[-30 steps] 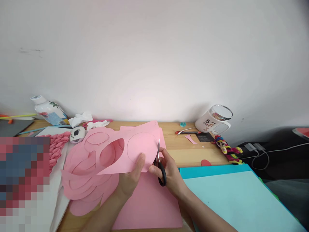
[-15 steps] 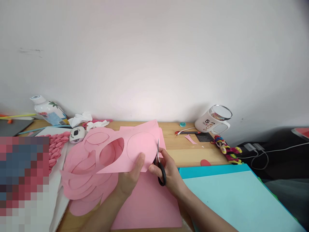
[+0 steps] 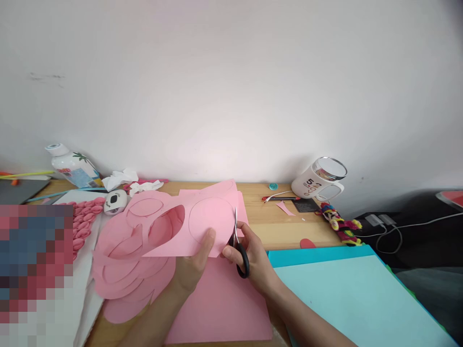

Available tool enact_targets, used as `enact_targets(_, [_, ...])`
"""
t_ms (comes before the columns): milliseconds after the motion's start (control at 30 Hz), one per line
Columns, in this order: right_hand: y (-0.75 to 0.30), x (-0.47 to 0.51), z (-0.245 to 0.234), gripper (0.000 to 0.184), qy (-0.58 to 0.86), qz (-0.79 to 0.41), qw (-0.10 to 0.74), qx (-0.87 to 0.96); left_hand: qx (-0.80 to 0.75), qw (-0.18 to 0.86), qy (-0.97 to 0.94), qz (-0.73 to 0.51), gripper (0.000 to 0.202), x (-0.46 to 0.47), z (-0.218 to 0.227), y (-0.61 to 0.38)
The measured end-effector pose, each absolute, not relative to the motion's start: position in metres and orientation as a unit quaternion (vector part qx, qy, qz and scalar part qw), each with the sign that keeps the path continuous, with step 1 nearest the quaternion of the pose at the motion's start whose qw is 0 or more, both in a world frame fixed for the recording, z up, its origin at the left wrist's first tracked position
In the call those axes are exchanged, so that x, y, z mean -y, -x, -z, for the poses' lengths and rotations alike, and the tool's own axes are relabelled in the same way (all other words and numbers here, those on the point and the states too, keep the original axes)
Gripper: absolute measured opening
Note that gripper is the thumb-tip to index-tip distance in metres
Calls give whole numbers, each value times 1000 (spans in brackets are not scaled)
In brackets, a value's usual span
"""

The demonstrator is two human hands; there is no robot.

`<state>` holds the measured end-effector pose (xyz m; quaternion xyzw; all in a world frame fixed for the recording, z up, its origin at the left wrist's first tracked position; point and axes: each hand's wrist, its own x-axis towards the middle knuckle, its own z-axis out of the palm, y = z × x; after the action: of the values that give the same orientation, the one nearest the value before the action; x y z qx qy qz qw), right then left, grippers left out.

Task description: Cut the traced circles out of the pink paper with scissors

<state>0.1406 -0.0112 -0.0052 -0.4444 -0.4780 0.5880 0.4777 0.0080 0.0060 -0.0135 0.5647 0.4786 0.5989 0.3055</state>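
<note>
My left hand [image 3: 193, 267] pinches the lower edge of a pink paper sheet [image 3: 226, 193], thumb on top and the other fingers hidden beneath. An outlined circle is drawn on the sheet near the thumb, and an oval hole is cut out to its left. In my right hand [image 3: 255, 262] are black-handled scissors [image 3: 244, 262], their blades at the sheet's right side beside the circle's outline. Beneath both hands lies a larger pink sheet [image 3: 220, 308]. A heap of pink paper with cut-out curves [image 3: 126, 279] spreads to the left.
A white mug [image 3: 307, 182] stands by the wall, near a pen [image 3: 282, 198] and a colourful figure [image 3: 340, 224]. On the right lies a light blue sheet [image 3: 354, 294]. A white bottle [image 3: 74, 166], crumpled tissue [image 3: 119, 178] and a white round device [image 3: 115, 201] are at left.
The pink sheet and my left hand have shifted very slightly left. The scissors stay at the circle's right edge, with their blades looking a little closer together.
</note>
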Motion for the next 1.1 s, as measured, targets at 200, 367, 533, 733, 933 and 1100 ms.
enact_targets(200, [-140,12,2,51,458,-582,474,477,-481,279,-568,-606,39,-7,15,-9])
enact_targets(367, [-141,11,8,49,441,-598,480,466,-491,313,-536,-610,45,-7,19,-7])
enact_targets(533, [-141,12,10,50,453,-601,465,465,-481,372,-520,-599,36,-7,23,-4])
enact_targets(733, [-140,13,11,50,456,-603,460,465,-476,399,-487,-614,41,-8,19,-5])
enact_targets(933, [-140,14,11,51,446,-613,466,456,-480,410,-462,-623,43,-8,18,-6])
enact_targets(1100, [-142,11,8,57,395,-636,483,455,-482,401,-462,-627,33,-9,18,-4])
